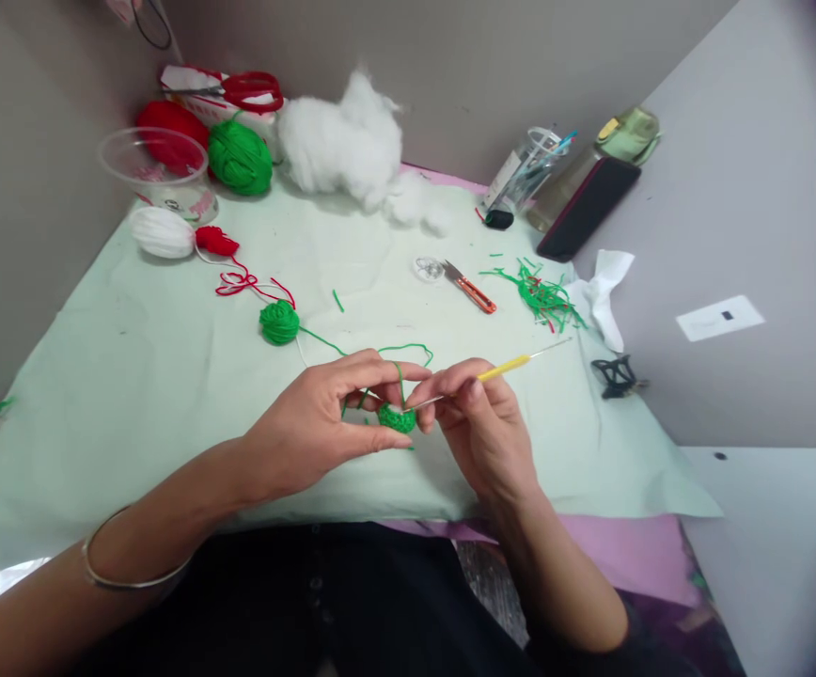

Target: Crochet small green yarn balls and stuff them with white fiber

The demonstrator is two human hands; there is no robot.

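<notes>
Between the thumb and fingers of my left hand (323, 414) is a small round green crochet piece (398, 417), with white showing at its top opening. A strand of green yarn (400, 376) runs over my left index finger down to the piece. My right hand (482, 423) is closed round the yellow grip of a crochet hook (505, 368). The hook's metal tip touches the green piece near its opening, and its other thin end points up to the right. From a small green yarn ball (279, 322), a strand leads towards my left hand.
Thread snips (470, 287) lie beside a small clear round item (429, 270) and a heap of green yarn scraps (545, 296). White stuffing (341, 141), a larger green ball (240, 157), red scissors (253, 91) and a clear tub (158, 179) stand behind. A dark phone (589, 209) leans at right.
</notes>
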